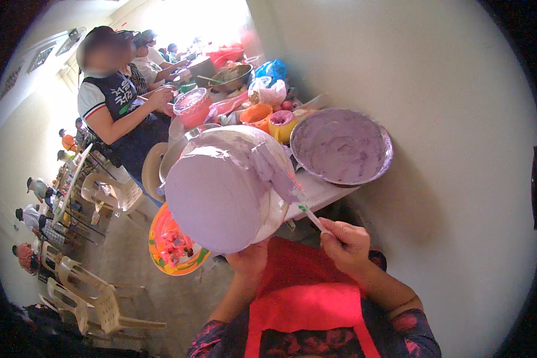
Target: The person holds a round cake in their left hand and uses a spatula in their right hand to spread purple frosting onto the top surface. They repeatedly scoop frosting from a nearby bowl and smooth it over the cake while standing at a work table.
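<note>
A round cake (215, 197) coated in pale purple frosting is tilted toward me on a white board. My left hand (249, 261) holds it from underneath at the near edge. My right hand (345, 243) grips the handle of a spatula (280, 173), whose frosting-covered blade lies against the cake's upper right side. Just right of the cake, a metal bowl (341, 147) of purple frosting sits on the white table (319, 194).
A colourful round plate (173, 244) lies below the cake at left. Orange and yellow cups (268, 119), a pink bowl (191, 106) and metal bowls crowd the table farther back. People stand along the table at left. White plastic chairs (101, 298) stand lower left; a wall rises at right.
</note>
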### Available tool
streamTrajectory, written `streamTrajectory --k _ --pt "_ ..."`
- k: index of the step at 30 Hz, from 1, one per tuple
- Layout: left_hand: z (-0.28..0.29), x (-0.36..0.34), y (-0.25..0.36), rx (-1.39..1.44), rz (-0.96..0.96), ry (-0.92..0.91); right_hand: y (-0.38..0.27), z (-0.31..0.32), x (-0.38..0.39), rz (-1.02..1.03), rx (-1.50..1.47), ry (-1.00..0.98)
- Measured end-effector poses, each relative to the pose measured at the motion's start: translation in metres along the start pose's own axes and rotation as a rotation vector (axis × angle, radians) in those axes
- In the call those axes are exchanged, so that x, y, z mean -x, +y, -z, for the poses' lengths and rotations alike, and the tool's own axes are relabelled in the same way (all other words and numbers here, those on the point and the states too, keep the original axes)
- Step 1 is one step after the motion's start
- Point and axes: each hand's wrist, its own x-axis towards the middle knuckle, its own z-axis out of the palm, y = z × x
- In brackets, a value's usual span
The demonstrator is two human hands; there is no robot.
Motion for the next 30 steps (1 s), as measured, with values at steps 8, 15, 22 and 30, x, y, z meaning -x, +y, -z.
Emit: streamTrajectory --k 8,15,22,30 --pt "-0.025 -0.002 -0.007 -0.061 0.035 -0.053 0.004 -0.02 0.012 0.077 0.061 0.004" --pt "-0.028 -0.007 -0.008 -0.001 0.045 -0.076 0.01 -0.022 0.018 0.188 0.152 -0.052" --pt "-0.027 -0.013 -0.003 0.04 0.049 -0.009 0.017 -0.012 0.026 0.234 0.123 0.077" --pt "-0.031 -0.011 -0.003 0.034 0.054 0.009 0.009 -0.021 0.002 0.126 0.064 0.127"
